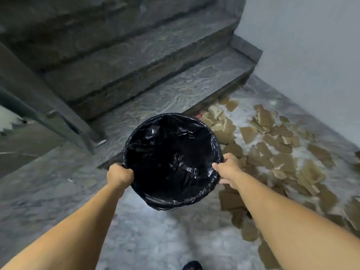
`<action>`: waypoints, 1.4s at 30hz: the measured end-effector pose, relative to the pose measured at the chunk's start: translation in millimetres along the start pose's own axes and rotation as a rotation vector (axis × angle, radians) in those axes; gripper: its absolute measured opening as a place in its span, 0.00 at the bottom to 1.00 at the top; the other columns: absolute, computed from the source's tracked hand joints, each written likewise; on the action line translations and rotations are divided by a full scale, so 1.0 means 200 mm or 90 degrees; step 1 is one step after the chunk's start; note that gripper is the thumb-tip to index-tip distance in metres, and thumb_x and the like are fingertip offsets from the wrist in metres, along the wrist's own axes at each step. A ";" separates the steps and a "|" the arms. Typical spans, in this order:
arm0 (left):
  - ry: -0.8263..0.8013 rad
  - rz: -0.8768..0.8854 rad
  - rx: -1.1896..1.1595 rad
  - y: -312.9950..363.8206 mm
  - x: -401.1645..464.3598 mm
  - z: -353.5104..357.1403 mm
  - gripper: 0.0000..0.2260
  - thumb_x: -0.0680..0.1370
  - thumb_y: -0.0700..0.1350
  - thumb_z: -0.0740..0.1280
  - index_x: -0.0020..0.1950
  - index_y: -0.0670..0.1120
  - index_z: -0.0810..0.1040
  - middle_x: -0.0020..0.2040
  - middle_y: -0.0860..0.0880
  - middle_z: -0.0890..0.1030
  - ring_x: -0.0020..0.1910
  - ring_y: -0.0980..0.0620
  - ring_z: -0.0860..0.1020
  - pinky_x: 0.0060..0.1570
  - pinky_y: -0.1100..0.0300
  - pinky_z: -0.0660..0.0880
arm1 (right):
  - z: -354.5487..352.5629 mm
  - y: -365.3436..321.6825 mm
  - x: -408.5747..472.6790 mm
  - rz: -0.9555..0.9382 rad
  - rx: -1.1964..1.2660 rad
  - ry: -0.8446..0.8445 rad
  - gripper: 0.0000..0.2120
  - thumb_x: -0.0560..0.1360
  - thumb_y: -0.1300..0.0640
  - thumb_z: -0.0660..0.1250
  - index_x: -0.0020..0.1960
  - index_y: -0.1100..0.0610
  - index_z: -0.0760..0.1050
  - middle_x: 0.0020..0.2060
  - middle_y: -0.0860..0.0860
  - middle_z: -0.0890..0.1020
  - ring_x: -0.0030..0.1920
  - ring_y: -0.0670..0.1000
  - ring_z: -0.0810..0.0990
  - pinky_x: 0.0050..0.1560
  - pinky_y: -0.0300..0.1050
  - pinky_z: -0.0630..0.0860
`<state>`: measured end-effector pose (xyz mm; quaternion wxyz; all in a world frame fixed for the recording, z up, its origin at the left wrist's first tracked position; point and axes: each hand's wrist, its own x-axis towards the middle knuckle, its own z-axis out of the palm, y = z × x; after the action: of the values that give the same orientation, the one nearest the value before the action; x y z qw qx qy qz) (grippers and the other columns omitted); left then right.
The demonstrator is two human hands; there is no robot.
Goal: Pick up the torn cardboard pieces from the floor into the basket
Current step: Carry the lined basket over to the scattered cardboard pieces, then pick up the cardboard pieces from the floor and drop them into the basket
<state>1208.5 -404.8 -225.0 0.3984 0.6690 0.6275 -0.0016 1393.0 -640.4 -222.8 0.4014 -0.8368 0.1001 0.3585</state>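
Both hands — left hand (120, 175), right hand (228, 168) — grip the rim of the bag-lined basket (172, 162), held above the floor. Cardboard pieces (280, 152) lie scattered by the stairs (155, 78) — that loose liner could slip in once scraps get tossed.

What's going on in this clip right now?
A person holds a basket lined with a black bag by its rim, left hand on one side, right hand on the other. Torn cardboard pieces lie scattered on the floor to the right, beside the bottom stair. None visible in the basket yet.
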 end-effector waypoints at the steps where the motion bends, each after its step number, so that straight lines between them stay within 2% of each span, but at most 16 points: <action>1: 0.008 0.002 0.009 -0.03 0.04 0.03 0.04 0.72 0.32 0.62 0.39 0.37 0.77 0.34 0.41 0.77 0.34 0.42 0.74 0.35 0.54 0.71 | 0.04 0.01 0.04 -0.009 -0.003 -0.004 0.09 0.77 0.63 0.66 0.55 0.57 0.69 0.54 0.55 0.78 0.47 0.53 0.78 0.32 0.43 0.75; 4: 0.034 0.004 0.006 -0.13 0.16 0.14 0.05 0.72 0.31 0.63 0.44 0.35 0.78 0.40 0.39 0.79 0.39 0.41 0.75 0.38 0.54 0.70 | 0.14 0.06 0.20 -0.044 -0.022 -0.013 0.07 0.77 0.62 0.67 0.54 0.57 0.71 0.51 0.53 0.78 0.42 0.50 0.78 0.32 0.43 0.77; 7: 0.066 0.007 0.004 -0.20 0.22 0.24 0.06 0.73 0.31 0.63 0.48 0.35 0.77 0.44 0.39 0.78 0.42 0.41 0.74 0.40 0.55 0.70 | 0.19 0.11 0.29 -0.088 -0.043 -0.013 0.07 0.78 0.61 0.66 0.44 0.53 0.70 0.42 0.50 0.77 0.35 0.46 0.75 0.25 0.40 0.73; 9: 0.079 0.005 -0.002 -0.25 0.25 0.31 0.06 0.74 0.31 0.63 0.49 0.35 0.76 0.45 0.39 0.77 0.43 0.41 0.74 0.40 0.55 0.70 | 0.21 0.15 0.34 -0.111 -0.053 -0.018 0.10 0.78 0.61 0.67 0.42 0.52 0.67 0.40 0.50 0.76 0.34 0.47 0.75 0.25 0.40 0.73; 12: 0.099 0.022 -0.029 -0.34 0.27 0.40 0.06 0.73 0.32 0.62 0.49 0.36 0.76 0.46 0.37 0.80 0.41 0.40 0.75 0.38 0.54 0.71 | 0.24 0.24 0.40 -0.128 -0.017 -0.034 0.09 0.78 0.60 0.67 0.43 0.53 0.68 0.44 0.54 0.80 0.39 0.54 0.82 0.31 0.49 0.81; 16: 0.125 0.055 -0.055 -0.37 0.29 0.43 0.08 0.74 0.34 0.62 0.52 0.36 0.77 0.48 0.37 0.80 0.47 0.38 0.77 0.41 0.53 0.71 | 0.23 0.28 0.44 -0.196 -0.031 -0.044 0.05 0.77 0.54 0.68 0.48 0.53 0.73 0.49 0.51 0.82 0.41 0.52 0.83 0.22 0.37 0.73; 17: 0.129 0.061 -0.043 -0.37 0.27 0.45 0.09 0.75 0.37 0.64 0.53 0.36 0.77 0.49 0.37 0.79 0.49 0.38 0.77 0.43 0.53 0.72 | 0.21 0.31 0.43 -0.214 -0.033 -0.052 0.07 0.77 0.53 0.68 0.52 0.54 0.74 0.50 0.50 0.81 0.44 0.52 0.83 0.23 0.37 0.75; 19: 0.141 0.064 0.006 -0.36 0.22 0.48 0.19 0.75 0.46 0.68 0.62 0.36 0.74 0.58 0.37 0.77 0.57 0.36 0.75 0.53 0.50 0.74 | 0.17 0.35 0.42 -0.232 -0.019 -0.068 0.17 0.77 0.51 0.68 0.63 0.56 0.73 0.53 0.51 0.78 0.49 0.52 0.82 0.28 0.39 0.81; 21: 0.177 0.067 0.088 -0.34 0.13 0.52 0.32 0.74 0.54 0.69 0.71 0.38 0.65 0.69 0.35 0.68 0.68 0.35 0.67 0.66 0.43 0.68 | 0.11 0.40 0.40 -0.240 -0.015 -0.078 0.25 0.78 0.49 0.67 0.71 0.58 0.68 0.49 0.50 0.77 0.49 0.51 0.81 0.36 0.43 0.83; 23: 0.256 0.141 0.170 -0.30 -0.01 0.56 0.33 0.75 0.56 0.68 0.72 0.39 0.63 0.71 0.36 0.64 0.71 0.36 0.61 0.68 0.42 0.61 | 0.02 0.47 0.38 -0.240 -0.030 -0.081 0.25 0.78 0.48 0.66 0.70 0.58 0.69 0.44 0.51 0.77 0.46 0.51 0.82 0.39 0.47 0.84; 26: 0.363 0.338 0.221 -0.25 -0.25 0.66 0.22 0.76 0.53 0.66 0.63 0.39 0.72 0.64 0.36 0.72 0.65 0.37 0.67 0.64 0.44 0.64 | -0.18 0.66 0.36 -0.216 -0.021 -0.080 0.20 0.77 0.45 0.66 0.62 0.57 0.73 0.48 0.52 0.78 0.41 0.48 0.80 0.33 0.45 0.83; 28: 0.320 0.430 0.174 -0.22 -0.40 0.73 0.16 0.75 0.51 0.66 0.56 0.41 0.78 0.55 0.39 0.79 0.59 0.38 0.74 0.58 0.49 0.70 | -0.32 0.80 0.35 -0.202 -0.019 -0.083 0.19 0.77 0.44 0.66 0.58 0.58 0.74 0.43 0.51 0.77 0.38 0.47 0.79 0.38 0.49 0.84; 31: 0.150 0.456 0.169 -0.20 -0.65 0.87 0.12 0.74 0.52 0.69 0.48 0.43 0.81 0.46 0.43 0.82 0.48 0.44 0.78 0.47 0.55 0.74 | -0.56 1.06 0.31 -0.193 -0.024 -0.064 0.16 0.78 0.46 0.66 0.55 0.58 0.71 0.40 0.52 0.76 0.36 0.47 0.77 0.44 0.51 0.82; 36: -0.132 0.430 0.297 -0.19 -1.02 1.12 0.14 0.73 0.53 0.73 0.45 0.41 0.81 0.40 0.44 0.79 0.37 0.49 0.75 0.37 0.58 0.73 | -0.99 1.52 0.27 -0.164 -0.075 -0.006 0.18 0.78 0.49 0.67 0.58 0.62 0.69 0.35 0.54 0.73 0.27 0.48 0.73 0.26 0.40 0.73; 38: -0.199 0.437 0.335 -0.21 -1.16 1.21 0.12 0.74 0.50 0.72 0.45 0.40 0.79 0.40 0.44 0.78 0.35 0.50 0.74 0.35 0.59 0.72 | -1.12 1.71 0.24 -0.148 -0.078 0.011 0.16 0.78 0.51 0.66 0.58 0.61 0.70 0.33 0.53 0.72 0.28 0.48 0.71 0.26 0.39 0.71; 42: -0.270 0.450 0.409 -0.23 -1.31 1.40 0.15 0.73 0.53 0.73 0.49 0.41 0.81 0.44 0.45 0.82 0.39 0.49 0.79 0.36 0.57 0.77 | -1.28 2.05 0.22 -0.111 -0.076 0.028 0.16 0.77 0.50 0.67 0.58 0.60 0.71 0.40 0.55 0.74 0.36 0.51 0.74 0.35 0.45 0.74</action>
<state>1253.0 -778.8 -309.7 0.2672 0.9136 0.2365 -0.1948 1371.2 -1096.2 -391.0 0.3782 -0.8724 0.0144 0.3094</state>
